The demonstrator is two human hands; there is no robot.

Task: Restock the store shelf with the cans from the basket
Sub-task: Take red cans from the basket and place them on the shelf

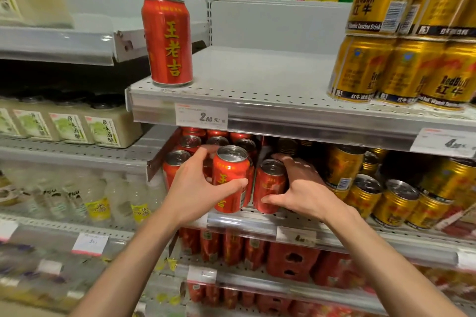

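Your left hand (195, 183) gripped a red can (229, 177), fingers (206, 153) curled behind it and thumb across its front. Your right hand (301, 185) wrapped a second red can (269, 188) just beside it. Both stood upright at the middle shelf (257, 221) front, among more red cans, gold cans (391, 201) to the right. Another red can (167, 41) stood upright on the upper shelf (257, 80).
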